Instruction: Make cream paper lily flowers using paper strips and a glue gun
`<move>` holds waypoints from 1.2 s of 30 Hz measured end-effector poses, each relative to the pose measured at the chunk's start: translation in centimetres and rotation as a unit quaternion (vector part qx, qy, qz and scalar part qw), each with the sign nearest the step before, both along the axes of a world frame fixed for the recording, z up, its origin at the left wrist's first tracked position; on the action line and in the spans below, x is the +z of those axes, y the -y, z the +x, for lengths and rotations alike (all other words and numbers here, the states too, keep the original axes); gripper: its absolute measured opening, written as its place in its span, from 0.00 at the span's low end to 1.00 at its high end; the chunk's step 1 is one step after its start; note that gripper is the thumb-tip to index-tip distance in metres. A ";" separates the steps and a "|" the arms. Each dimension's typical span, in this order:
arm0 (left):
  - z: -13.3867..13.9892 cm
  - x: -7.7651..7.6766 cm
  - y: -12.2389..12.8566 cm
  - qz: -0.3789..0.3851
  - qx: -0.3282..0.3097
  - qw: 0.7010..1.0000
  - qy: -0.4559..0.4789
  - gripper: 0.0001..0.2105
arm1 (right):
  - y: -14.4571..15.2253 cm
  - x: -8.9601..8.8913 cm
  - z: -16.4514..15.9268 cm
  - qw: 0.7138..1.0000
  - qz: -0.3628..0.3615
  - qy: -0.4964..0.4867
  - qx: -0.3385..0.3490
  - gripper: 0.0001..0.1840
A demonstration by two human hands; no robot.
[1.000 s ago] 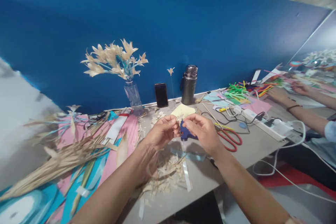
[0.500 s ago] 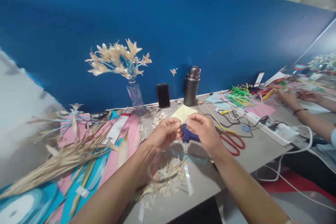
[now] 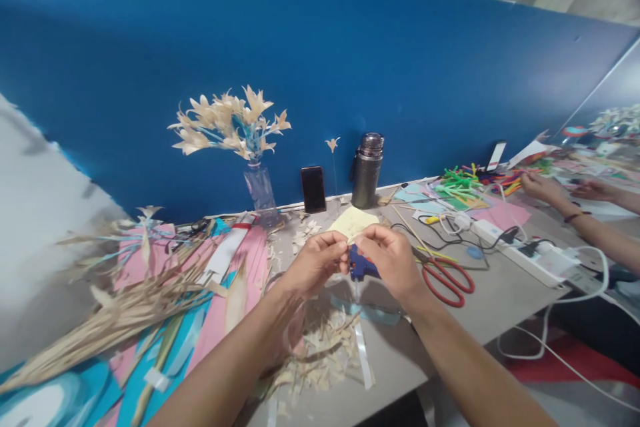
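Note:
My left hand [image 3: 323, 257] and my right hand [image 3: 390, 259] meet fingertip to fingertip over the table. Both are closed in a pinch around something small and pale, too small to name. Just beneath them lies a blue glue gun [image 3: 361, 263], partly covered by my right hand. Behind my fingers is a yellow paper sheet [image 3: 353, 219]. Red-handled scissors [image 3: 449, 282] rest to the right of my right hand. Below my wrists is a pile of dry husk scraps [image 3: 320, 347].
Dried flowers fill a clear bottle [image 3: 260, 193] by the blue wall. A phone [image 3: 313, 189] and a flask [image 3: 367, 170] stand nearby. Husk strips [image 3: 115, 313] cover the left side. A power strip [image 3: 517, 253] and cables lie at right, near another person's hands [image 3: 545, 192].
The whole view has shifted slightly, so things sit a little lower in it. My hands stay together in their pinch, with the fingertips slightly closer.

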State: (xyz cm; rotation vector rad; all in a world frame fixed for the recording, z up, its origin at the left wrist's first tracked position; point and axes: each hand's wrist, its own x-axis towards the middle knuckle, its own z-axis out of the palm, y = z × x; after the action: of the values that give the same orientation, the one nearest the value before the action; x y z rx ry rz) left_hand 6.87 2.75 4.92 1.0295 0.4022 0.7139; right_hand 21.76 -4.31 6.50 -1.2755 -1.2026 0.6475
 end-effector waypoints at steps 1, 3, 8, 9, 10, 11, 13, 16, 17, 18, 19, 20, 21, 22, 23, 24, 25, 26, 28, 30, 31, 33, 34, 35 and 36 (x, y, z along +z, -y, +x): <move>0.1 -0.1 0.0 0.009 0.003 1.000 0.000 0.19 | 0.0 0.0 0.0 1.000 0.000 0.002 0.002 0.13; 0.1 -0.3 -0.2 0.020 0.019 1.000 0.003 0.19 | -0.1 0.0 0.0 1.000 0.000 0.003 0.010 0.13; 0.2 -1.2 -0.9 0.018 0.087 0.996 0.028 0.19 | 0.4 -0.6 0.4 1.000 0.002 -0.008 0.012 0.15; 0.2 -1.4 -1.0 0.024 0.098 0.994 0.032 0.20 | 0.6 -0.8 0.5 1.000 -0.003 -0.009 0.016 0.16; 0.2 -1.5 -1.1 0.034 0.109 0.993 0.034 0.20 | 0.7 -1.1 0.5 1.000 -0.009 -0.009 0.023 0.16; 0.2 -1.6 -1.2 0.046 0.122 0.991 0.034 0.19 | 0.8 -1.4 0.6 0.999 -0.017 -0.011 0.031 0.16; 0.3 -1.7 -1.2 0.064 0.146 0.987 0.027 0.19 | 0.8 -1.9 0.6 0.998 -0.028 -0.011 0.046 0.15; 0.5 -1.6 -1.1 0.052 0.166 0.985 0.017 0.19 | 0.8 -2.4 0.5 0.998 -0.036 0.001 0.058 0.14; 0.5 -1.5 -1.1 0.035 0.162 0.986 0.018 0.19 | 0.9 -2.5 0.5 0.998 -0.037 0.004 0.060 0.14; 0.4 -1.4 -1.1 0.014 0.153 0.988 0.023 0.19 | 1.0 -2.7 0.5 0.997 -0.040 0.004 0.061 0.14; 0.4 -1.3 -1.1 -0.010 0.139 0.990 0.030 0.19 | 1.2 -2.8 0.5 0.997 -0.044 0.001 0.061 0.14; 0.3 -1.2 -1.0 -0.034 0.120 0.991 0.039 0.19 | 1.5 -3.0 0.5 0.997 -0.048 -0.006 0.058 0.14; 0.2 -1.1 -1.0 -0.055 0.100 0.992 0.048 0.19 | 1.7 -3.3 0.5 0.997 -0.053 -0.014 0.052 0.14; 0.1 -1.0 -0.9 -0.073 0.077 0.993 0.055 0.19 | 2.0 -3.5 0.6 0.997 -0.057 -0.022 0.047 0.14; 0.1 -0.9 -0.8 -0.085 0.055 0.993 0.061 0.18 | 2.3 -3.6 0.6 0.997 -0.060 -0.030 0.041 0.14; 0.1 -0.8 -0.6 -0.092 0.033 0.993 0.066 0.18 | 2.5 -3.7 0.6 0.997 -0.060 -0.037 0.037 0.14; 0.1 -0.6 -0.4 -0.095 0.013 0.993 0.068 0.17 | 2.7 -3.7 0.7 0.997 -0.060 -0.044 0.033 0.14; 0.1 -0.4 -0.1 -0.095 -0.006 0.993 0.070 0.16 | 2.9 -3.5 0.7 0.997 -0.057 -0.050 0.029 0.13; 0.3 0.2 0.4 -0.087 -0.037 0.993 0.069 0.16 | 3.2 -2.8 0.7 0.997 -0.041 -0.061 0.014 0.12; 0.6 0.9 1.1 -0.075 -0.056 0.994 0.056 0.17 | 3.5 -1.8 0.6 0.998 -0.016 -0.065 -0.005 0.11; 0.7 1.3 1.4 -0.067 -0.061 0.995 0.046 0.17 | 3.7 -1.2 0.5 0.998 -0.004 -0.066 -0.010 0.12; 0.8 2.0 2.2 -0.050 -0.063 0.996 0.026 0.16 | 4.1 -0.4 0.3 0.997 0.009 -0.070 -0.006 0.13; 0.8 2.3 2.7 -0.038 -0.059 0.997 0.019 0.16 | 4.3 -0.1 0.2 0.997 0.011 -0.074 0.000 0.14; 0.8 2.6 3.1 -0.025 -0.050 0.998 0.016 0.16 | 4.6 0.1 0.1 0.997 0.013 -0.077 0.005 0.14; 0.7 2.7 3.6 -0.010 -0.037 0.999 0.014 0.16 | 4.9 0.2 0.1 0.997 0.015 -0.078 0.004 0.15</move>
State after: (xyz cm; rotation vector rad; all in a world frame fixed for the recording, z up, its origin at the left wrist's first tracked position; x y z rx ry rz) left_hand 7.54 -0.87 7.67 1.0095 0.3449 0.6547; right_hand 21.83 -9.18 6.71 -1.1735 -1.0851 0.7204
